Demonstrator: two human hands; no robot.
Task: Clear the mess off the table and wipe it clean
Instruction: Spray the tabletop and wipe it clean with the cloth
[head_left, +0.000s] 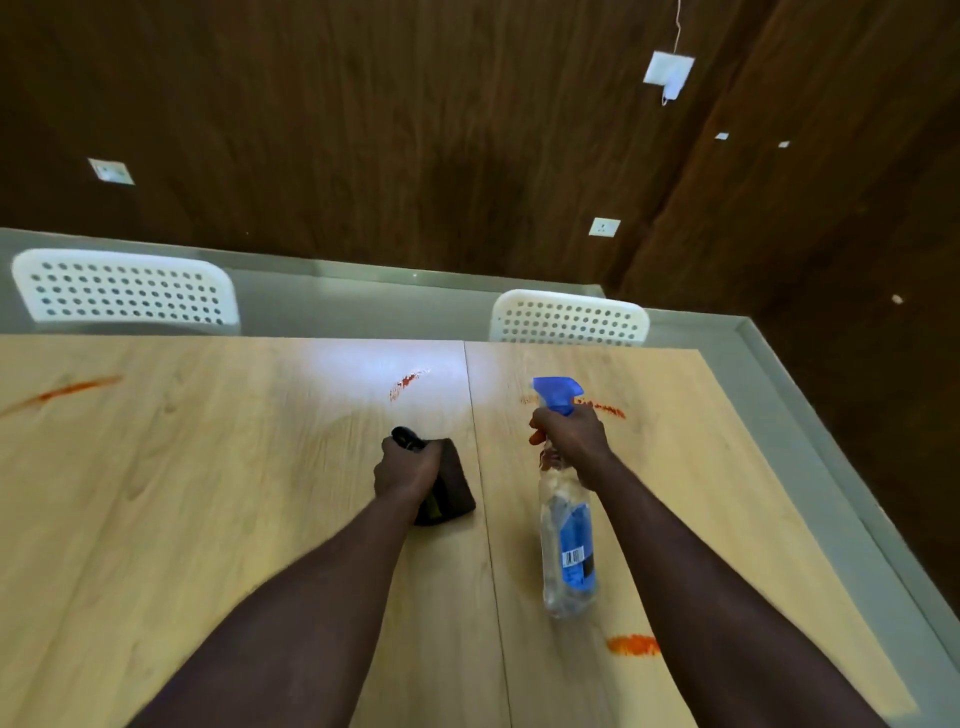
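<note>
In the head view, a pale wooden table (208, 493) fills the lower half of the frame, its near edge cut off at the bottom. At centre, a dark cloth (457, 483) is clenched in the left hand (408, 465). Much of it is hidden under the fist, and a black part protruding above the knuckles cannot be identified. Right of centre, a spray bottle (569, 545) is grasped by the neck in the right hand (571, 441); its blue trigger head is seen above the fingers. The clear body is blurred, and whether its base touches the table cannot be told. Red smears are seen at far left (67, 392), above the cloth (408, 384), behind the bottle's head (602, 406), partly hidden, and at lower right (634, 644). Two white perforated chairs (124, 291) (569, 319) are shown beyond the far edge, only their backs visible.
</note>
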